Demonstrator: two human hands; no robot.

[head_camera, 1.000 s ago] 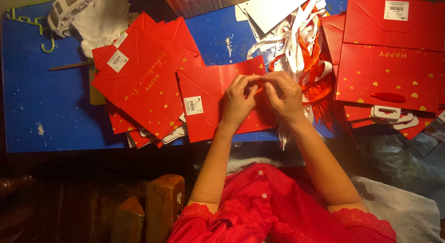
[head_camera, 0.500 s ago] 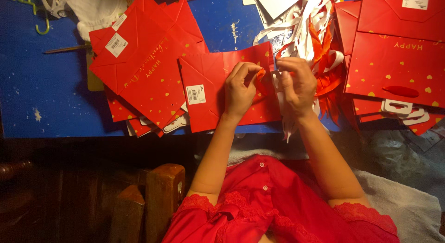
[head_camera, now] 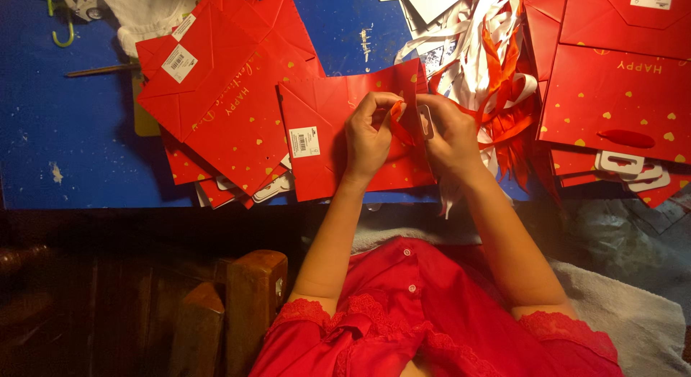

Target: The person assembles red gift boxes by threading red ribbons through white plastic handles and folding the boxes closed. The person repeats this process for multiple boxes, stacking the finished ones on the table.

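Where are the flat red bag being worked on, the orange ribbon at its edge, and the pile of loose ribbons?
flat red bag [head_camera: 324, 143]: head view, on its bare middle panel.
orange ribbon [head_camera: 398, 125]: head view, on the strip between both hands.
pile of loose ribbons [head_camera: 497, 75]: head view, on the tangled white and orange strands.

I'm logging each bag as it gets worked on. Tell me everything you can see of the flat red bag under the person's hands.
The red paper bag lies folded flat on the blue table, its near edge at the table's front edge. It looks like glossy card, scattered with small gold hearts, with a white sticker label near its left side. The left hand and right hand pinch its upper right edge, working an orange ribbon there. Its left edge overlaps the pile of similar red bags.
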